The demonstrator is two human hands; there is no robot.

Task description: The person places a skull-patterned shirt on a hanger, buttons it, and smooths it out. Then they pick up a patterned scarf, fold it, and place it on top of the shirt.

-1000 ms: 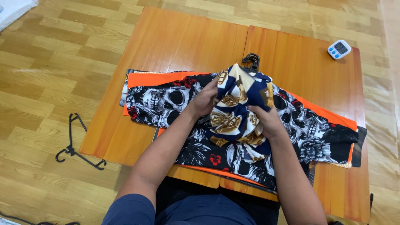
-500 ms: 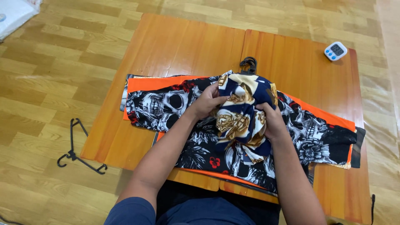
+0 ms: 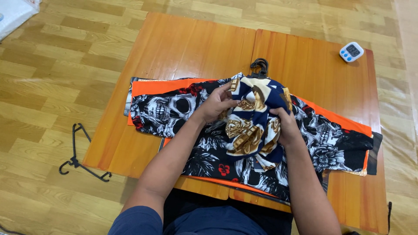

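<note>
Bunched between the two hands, raised a little above the surface: a navy, cream and gold patterned garment, crumpled so tightly that its cut, sleeves and collar cannot be made out. Gripped on its near-left edge by the left hand, fingers curled into the cloth; clasped on the other side by the right hand, fingertips largely buried in the folds, so the exact grip hard to read. Directly beneath both hands, spread flat: a black-and-white skull-print shirt with red flowers, its middle covered by the bundle and the forearms, its sleeves stretching out well to the left of the left hand and to the right of the right hand. Under that, only as orange edges showing past the skull print, an orange garment; how many layers lie in the stack, impossible to tell. Just beyond the bundle, away from the hands, the black hooks of hangers, their frames hidden under the clothes. Far beyond the right hand, near the surface's far right corner, a small white timer with blue buttons, display too small to read. Well off to the left of the left hand, down on the wooden floor, a black hanger. At the upper left corner, a white object cut off by the frame.
</note>
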